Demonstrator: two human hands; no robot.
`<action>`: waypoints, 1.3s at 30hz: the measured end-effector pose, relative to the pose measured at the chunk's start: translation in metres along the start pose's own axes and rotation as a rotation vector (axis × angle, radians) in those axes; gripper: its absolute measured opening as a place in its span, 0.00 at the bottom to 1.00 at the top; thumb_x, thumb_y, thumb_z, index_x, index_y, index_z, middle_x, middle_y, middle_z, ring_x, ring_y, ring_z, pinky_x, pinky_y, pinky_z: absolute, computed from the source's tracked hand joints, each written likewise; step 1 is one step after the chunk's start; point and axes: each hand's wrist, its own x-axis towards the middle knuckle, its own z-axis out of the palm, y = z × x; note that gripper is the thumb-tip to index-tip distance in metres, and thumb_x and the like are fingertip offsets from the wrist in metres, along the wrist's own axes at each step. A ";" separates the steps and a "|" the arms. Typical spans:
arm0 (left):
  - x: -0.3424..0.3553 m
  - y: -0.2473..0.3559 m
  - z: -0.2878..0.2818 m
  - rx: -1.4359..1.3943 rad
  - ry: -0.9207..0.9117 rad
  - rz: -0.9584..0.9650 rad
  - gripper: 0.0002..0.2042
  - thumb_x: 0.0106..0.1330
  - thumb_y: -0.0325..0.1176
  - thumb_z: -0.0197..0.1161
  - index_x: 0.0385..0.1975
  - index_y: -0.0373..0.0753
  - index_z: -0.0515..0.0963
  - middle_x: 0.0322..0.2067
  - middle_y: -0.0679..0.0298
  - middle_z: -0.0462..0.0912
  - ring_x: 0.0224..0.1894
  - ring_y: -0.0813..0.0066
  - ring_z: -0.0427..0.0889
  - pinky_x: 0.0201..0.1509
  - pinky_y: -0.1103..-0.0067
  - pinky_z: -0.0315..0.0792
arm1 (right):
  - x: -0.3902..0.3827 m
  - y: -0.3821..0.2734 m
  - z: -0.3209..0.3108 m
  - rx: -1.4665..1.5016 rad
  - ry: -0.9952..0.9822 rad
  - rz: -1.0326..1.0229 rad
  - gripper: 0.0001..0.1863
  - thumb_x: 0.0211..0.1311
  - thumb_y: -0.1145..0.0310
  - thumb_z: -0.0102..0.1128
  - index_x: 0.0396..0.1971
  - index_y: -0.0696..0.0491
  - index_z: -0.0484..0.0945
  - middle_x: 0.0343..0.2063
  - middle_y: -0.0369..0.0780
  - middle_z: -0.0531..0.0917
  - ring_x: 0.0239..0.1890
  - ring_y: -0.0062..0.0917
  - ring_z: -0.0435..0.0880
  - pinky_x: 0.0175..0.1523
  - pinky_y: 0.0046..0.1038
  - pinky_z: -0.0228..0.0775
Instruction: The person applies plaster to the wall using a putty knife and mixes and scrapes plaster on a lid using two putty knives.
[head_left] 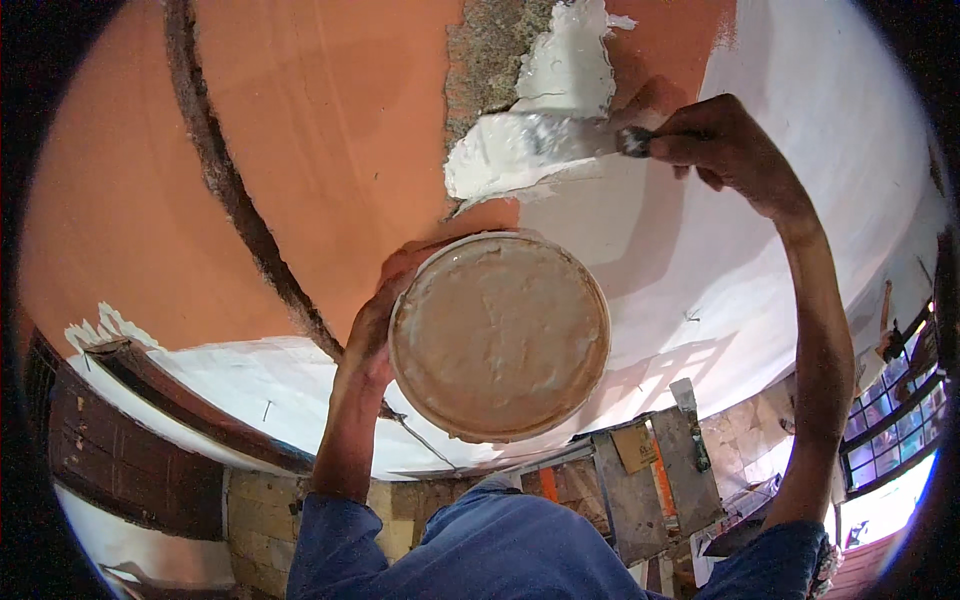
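My right hand (720, 150) grips the dark handle of a wide scraper (570, 138), whose metal blade lies over thick white paste (480, 165) on the wall. Bare rough masonry (488, 60) shows beside and above this patch. With my left hand (378, 310) closed on its side, I hold a round tub (500, 335) below the patch; its top is covered in a lumpy beige-brown layer, and my fingertips are partly hidden behind it.
The wall (300, 150) is orange and white, with a long dark groove (235, 200) on the left. Boards (620, 490) lie over the floor below. A dark door (130, 450) is at lower left, a barred window (895, 410) at right.
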 end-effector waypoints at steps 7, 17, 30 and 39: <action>-0.009 0.005 0.004 0.075 -0.074 0.109 0.16 0.63 0.37 0.48 0.47 0.37 0.68 0.49 0.64 0.66 0.53 0.74 0.63 0.56 0.77 0.58 | -0.026 0.000 -0.022 -0.125 0.133 0.065 0.12 0.52 0.61 0.58 0.23 0.56 0.77 0.10 0.32 0.71 0.08 0.09 0.59 0.11 0.13 0.48; -0.017 0.003 0.005 0.062 -0.031 0.080 0.18 0.62 0.38 0.49 0.48 0.35 0.68 0.46 0.61 0.71 0.47 0.74 0.70 0.52 0.77 0.64 | -0.012 0.007 0.042 -0.032 -0.108 -0.037 0.09 0.50 0.66 0.61 0.24 0.58 0.79 0.11 0.34 0.75 0.09 0.09 0.63 0.13 0.14 0.53; -0.010 -0.007 -0.010 -0.023 0.104 -0.015 0.20 0.61 0.41 0.51 0.50 0.36 0.67 0.46 0.60 0.71 0.48 0.72 0.69 0.53 0.76 0.62 | -0.028 0.021 0.026 -0.042 0.019 0.140 0.10 0.52 0.64 0.58 0.24 0.56 0.80 0.11 0.34 0.76 0.10 0.12 0.65 0.14 0.16 0.57; -0.011 -0.008 -0.010 0.169 0.167 -0.072 0.20 0.61 0.43 0.49 0.49 0.37 0.67 0.47 0.61 0.70 0.49 0.72 0.68 0.53 0.76 0.61 | -0.023 0.030 0.070 0.196 -0.011 -0.008 0.08 0.51 0.67 0.60 0.26 0.57 0.79 0.15 0.34 0.77 0.17 0.12 0.71 0.21 0.17 0.62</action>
